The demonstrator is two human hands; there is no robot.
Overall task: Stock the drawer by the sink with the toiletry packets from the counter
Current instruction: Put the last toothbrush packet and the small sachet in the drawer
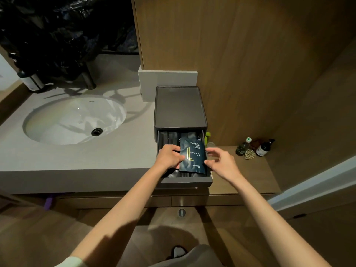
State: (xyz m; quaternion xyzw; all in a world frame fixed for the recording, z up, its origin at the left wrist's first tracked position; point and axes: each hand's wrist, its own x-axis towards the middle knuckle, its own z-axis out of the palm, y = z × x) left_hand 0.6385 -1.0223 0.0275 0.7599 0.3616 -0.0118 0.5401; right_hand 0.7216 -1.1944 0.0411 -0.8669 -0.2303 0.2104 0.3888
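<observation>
Forearms (123, 205) reach up to the open drawer (186, 181) of the organiser box (180, 106) on the tabletop (115, 155), right of the sink (73, 120). Fingers of the left hand (169, 157) pinch the shower cap packet (192, 157) by its left edge, tilted above the stocked packets (171, 138). Fingers of the right hand (221, 162) are spread, holding nothing, just beside its right edge. Risk: laid askew, the packet could stand proud and jam the drawer on closing.

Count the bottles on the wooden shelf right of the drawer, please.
2: a green bottle with a white cap at left, a dark pump bottle at right. Small things between them might hide another.
</observation>
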